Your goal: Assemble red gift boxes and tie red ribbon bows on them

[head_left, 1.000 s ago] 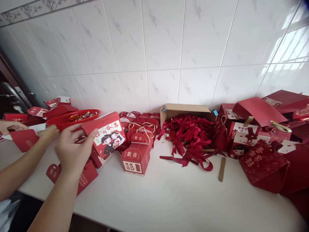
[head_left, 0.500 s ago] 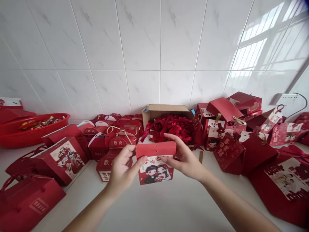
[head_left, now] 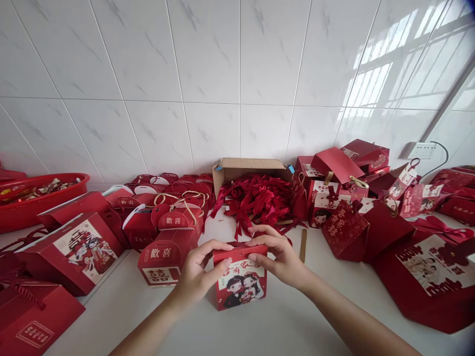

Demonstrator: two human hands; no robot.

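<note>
A small red gift box (head_left: 243,287) with a cartoon bride and groom on its front stands upright on the white table. My left hand (head_left: 202,269) pinches the box's top left corner, thumb on the front and fingers over the upper edge. On the other side, my right hand (head_left: 276,254) grips the top right, its thumb on the front face and its fingers behind the top flap. A small hole shows in the flap between my hands. The box's back is hidden.
Behind the box, a cardboard carton (head_left: 256,164) spills red ribbons (head_left: 260,198). Red gift boxes crowd the left, including one box (head_left: 163,262) beside my left hand. A red basin (head_left: 40,207) holds wrapped sweets. More boxes (head_left: 345,230) and a gold strip (head_left: 303,245) lie right.
The gift box has come down and nearer to me, onto the table. My fingers have shifted over its top edge, and the view has turned slightly right.
</note>
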